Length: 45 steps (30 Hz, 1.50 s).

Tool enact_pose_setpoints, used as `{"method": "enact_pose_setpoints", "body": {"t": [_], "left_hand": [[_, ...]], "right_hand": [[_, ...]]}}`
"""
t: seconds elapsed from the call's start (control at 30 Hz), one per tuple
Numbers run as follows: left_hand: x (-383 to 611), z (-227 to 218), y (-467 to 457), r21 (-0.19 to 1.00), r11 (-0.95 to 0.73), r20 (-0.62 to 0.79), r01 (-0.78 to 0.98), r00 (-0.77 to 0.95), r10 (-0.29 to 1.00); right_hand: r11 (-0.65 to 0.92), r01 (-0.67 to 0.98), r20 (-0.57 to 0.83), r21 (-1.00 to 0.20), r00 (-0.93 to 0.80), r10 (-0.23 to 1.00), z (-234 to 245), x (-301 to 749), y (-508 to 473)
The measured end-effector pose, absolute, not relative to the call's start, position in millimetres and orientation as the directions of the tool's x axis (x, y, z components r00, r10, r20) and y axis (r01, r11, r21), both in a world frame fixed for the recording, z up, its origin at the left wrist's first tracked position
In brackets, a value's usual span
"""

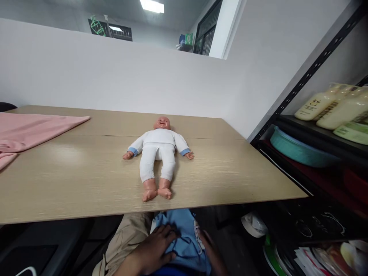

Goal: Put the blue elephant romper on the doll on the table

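Note:
A light blue cloth garment point(184, 239) with a pale trim along its right side lies on my lap, below the table's front edge. My left hand point(157, 245) rests on its left part, palm down, the fingers stretched over the fabric and the thumb apart. At the trimmed edge, my right hand point(209, 249) shows only from its side. It is dark and blurred, so its grip on the cloth cannot be made out. A baby doll point(159, 147) in white clothes with blue cuffs lies face up on the table, apart from both hands, its bare feet toward me.
The wooden table point(224, 172) meets a white wall at the back. Pink cloth point(31, 130) covers its left end. To the right, a black rack point(290, 147) carries bottles point(319, 103) and a teal basin point(300, 149). Various items sit low at right.

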State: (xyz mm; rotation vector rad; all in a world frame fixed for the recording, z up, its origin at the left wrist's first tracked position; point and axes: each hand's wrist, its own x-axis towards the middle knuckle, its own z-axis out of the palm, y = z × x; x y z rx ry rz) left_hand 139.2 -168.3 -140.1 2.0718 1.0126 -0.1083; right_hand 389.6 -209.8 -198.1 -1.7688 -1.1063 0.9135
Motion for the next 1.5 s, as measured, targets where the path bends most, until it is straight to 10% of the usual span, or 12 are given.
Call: {"method": "enact_pose_setpoints", "body": {"t": [0.2, 0.5, 0.73, 0.9, 1.1, 1.3, 1.5], "left_hand": [[125.7, -107.6, -169.4, 0.748, -0.344, -0.270, 0.568, 0.733, 0.625], [74.8, 4.3, -191.5, 0.927, -0.275, 0.028, 0.254, 0.685, 0.728], [67.8, 21.5, -184.3, 0.791, -0.545, 0.350, 0.278, 0.525, 0.775], [72.1, 41.2, -181.1, 0.836, -0.523, 0.380, 0.167, 0.513, 0.770], [66.3, 57.5, -180.8, 0.915, -0.392, 0.314, 0.094, 0.442, 0.840], [51.6, 68.5, -175.2, 0.865, -0.451, 0.343, 0.220, 0.397, 0.851], [45.1, 82.7, -169.3, 0.785, -0.461, 0.258, 0.414, 0.458, 0.851]], "right_hand": [[-0.131, 0.338, -0.067, -0.932, 0.195, 0.979, -175.9, 384.8, -193.5], [0.324, 0.537, 0.009, -0.779, -0.506, 0.862, -18.1, 358.5, -197.0], [0.740, 0.333, 0.476, -0.584, -0.598, 0.645, 58.7, 338.2, -176.2], [0.694, 0.290, 0.501, -0.659, -0.518, 0.693, 76.3, 335.0, -173.6], [0.451, 0.345, 0.154, -0.823, -0.628, 0.763, 79.4, 338.9, -150.4], [0.496, 0.066, 0.353, -0.866, -0.622, 0.699, 80.6, 336.4, -138.5], [0.426, 0.275, 0.242, -0.862, -0.515, 0.822, 96.0, 318.6, -138.3]]}}
